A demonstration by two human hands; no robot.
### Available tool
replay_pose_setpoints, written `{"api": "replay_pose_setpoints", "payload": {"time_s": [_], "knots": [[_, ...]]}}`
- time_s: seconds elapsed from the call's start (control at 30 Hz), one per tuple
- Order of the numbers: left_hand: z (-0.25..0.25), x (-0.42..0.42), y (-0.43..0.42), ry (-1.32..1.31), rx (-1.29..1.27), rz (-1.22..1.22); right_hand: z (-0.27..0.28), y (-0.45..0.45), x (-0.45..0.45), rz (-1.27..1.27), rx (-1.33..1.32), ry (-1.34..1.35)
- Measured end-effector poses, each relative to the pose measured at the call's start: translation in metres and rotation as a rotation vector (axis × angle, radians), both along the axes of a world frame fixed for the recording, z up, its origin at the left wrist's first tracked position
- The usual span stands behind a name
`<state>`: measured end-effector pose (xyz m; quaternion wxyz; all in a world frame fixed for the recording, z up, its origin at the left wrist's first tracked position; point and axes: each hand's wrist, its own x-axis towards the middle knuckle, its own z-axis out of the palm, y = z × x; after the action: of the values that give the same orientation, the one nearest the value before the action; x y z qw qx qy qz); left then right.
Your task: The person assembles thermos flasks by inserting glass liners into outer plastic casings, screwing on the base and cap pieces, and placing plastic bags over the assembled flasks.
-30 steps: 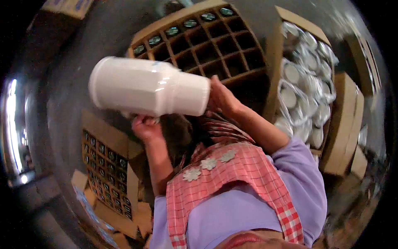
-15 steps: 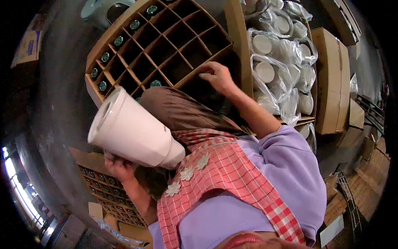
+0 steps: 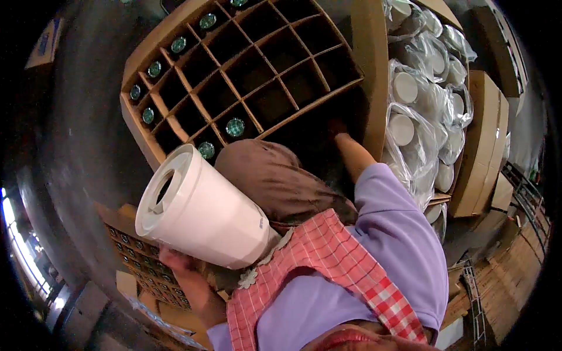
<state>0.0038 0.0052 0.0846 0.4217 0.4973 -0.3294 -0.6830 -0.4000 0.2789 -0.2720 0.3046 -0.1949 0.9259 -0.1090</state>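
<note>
A large white tapered plastic container [image 3: 213, 213], with a round opening in its top, leans at a tilt beside my lap. My left hand [image 3: 177, 259] is at its lower left side. The container hides part of this hand, and whether it grips the container is unclear. My right hand [image 3: 336, 127] reaches down into the dark gap right of a divided cardboard carton [image 3: 313, 110]; shadow hides its fingers. Green-tinted glass bottle tops [image 3: 235, 127] show in several cells along the carton's left and near sides. Many other cells look dark.
On the right stands an open box [image 3: 370, 76] of white round-ended items [image 3: 405, 88] in clear plastic bags. Beyond it is a closed cardboard box [image 3: 481, 146]. Another divided carton [image 3: 137, 248] with bottles sits at lower left. My knee [image 3: 257, 167] is against the near carton.
My right hand has gone from the carton's near right edge down into the dark gap. The view has shifted, and the white container sits slightly lower and further right in it.
</note>
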Motion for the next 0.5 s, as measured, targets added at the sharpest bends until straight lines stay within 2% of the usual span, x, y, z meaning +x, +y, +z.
{"api": "replay_pose_setpoints", "payload": {"time_s": [0.1,0.2,0.27,0.33,0.37,0.4,0.43,0.47,0.5], "knots": [[0.0,-0.019,-0.037,0.049,0.022,-0.187,0.075,-0.015,0.006,-0.288,-0.283,-0.321],[-0.015,-0.08,-0.079,-0.075,0.039,-0.667,0.169,-0.034,0.013,-0.692,-0.859,-0.752],[-0.03,-0.143,-0.096,-0.159,0.102,-0.961,0.212,-0.051,0.022,-0.737,-1.221,-0.885],[-0.045,-0.204,-0.106,-0.213,0.202,-1.222,0.227,-0.081,0.031,-0.576,-1.519,-0.912],[-0.049,-0.223,-0.107,-0.203,0.261,-1.323,0.225,-0.099,0.037,-0.401,-1.487,-0.654],[-0.052,-0.237,-0.106,-0.171,0.321,-1.398,0.239,-0.118,0.04,-0.268,-1.425,-0.514],[-0.052,-0.245,-0.107,-0.11,0.374,-1.432,0.248,-0.138,0.038,-0.127,-1.558,-0.549],[-0.05,-0.247,-0.101,-0.011,0.229,-1.448,0.258,-0.157,0.037,0.021,-1.685,-0.586],[-0.05,-0.245,-0.095,0.355,0.377,-1.325,0.285,-0.171,0.038,0.144,-1.631,-0.549]]}}
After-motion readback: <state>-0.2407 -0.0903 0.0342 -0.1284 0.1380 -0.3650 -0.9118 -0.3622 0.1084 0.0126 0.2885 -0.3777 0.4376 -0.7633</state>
